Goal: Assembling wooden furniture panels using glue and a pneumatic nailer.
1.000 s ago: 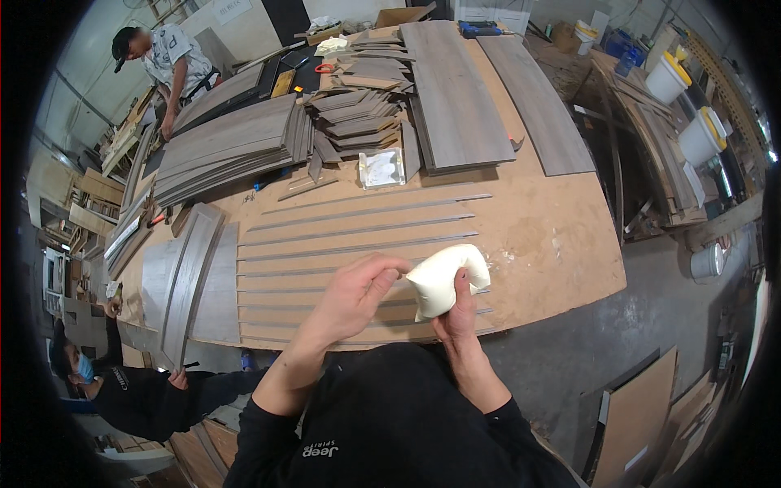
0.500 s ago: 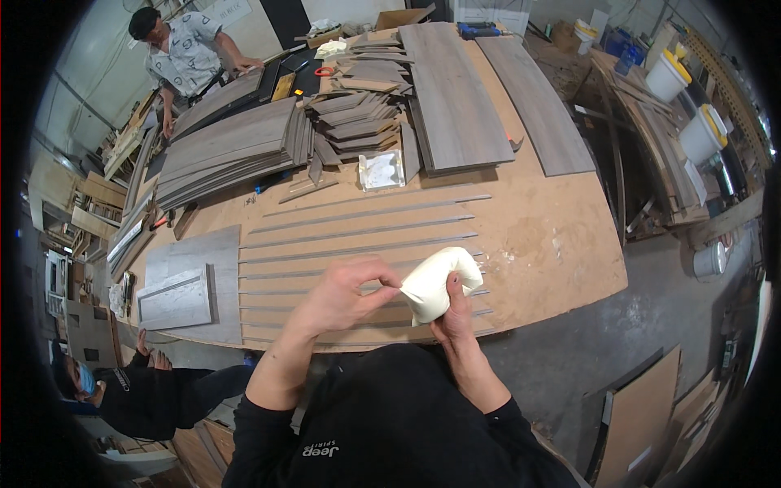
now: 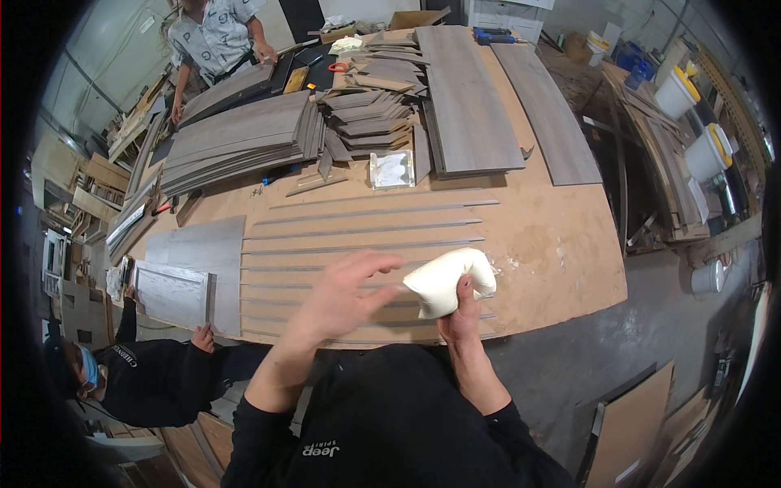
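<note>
A plump, cream-white bag (image 3: 443,283), seemingly filled with something soft, hangs above the near part of the table. My right hand (image 3: 462,313) is closed around its lower side, thumb pressed on its front. My left hand (image 3: 346,293) is open and slightly blurred, its fingers apart, close to the bag's pointed left corner but not gripping it. Beneath both hands lie several thin grey strips (image 3: 366,231), set out in roughly parallel rows on the brown tabletop (image 3: 561,244).
Grey boards are stacked at the far left (image 3: 232,142) and far right (image 3: 468,106), with mitred pieces (image 3: 370,122) between. A white tray (image 3: 392,170) stands beyond the strips. One co-worker (image 3: 163,374) holds a grey framed panel (image 3: 172,293) at left; another person (image 3: 215,37) stands behind.
My left hand has let go of the bag's corner and spread its fingers. The bag has shifted slightly right in my right hand. The left co-worker now grips the framed panel.
</note>
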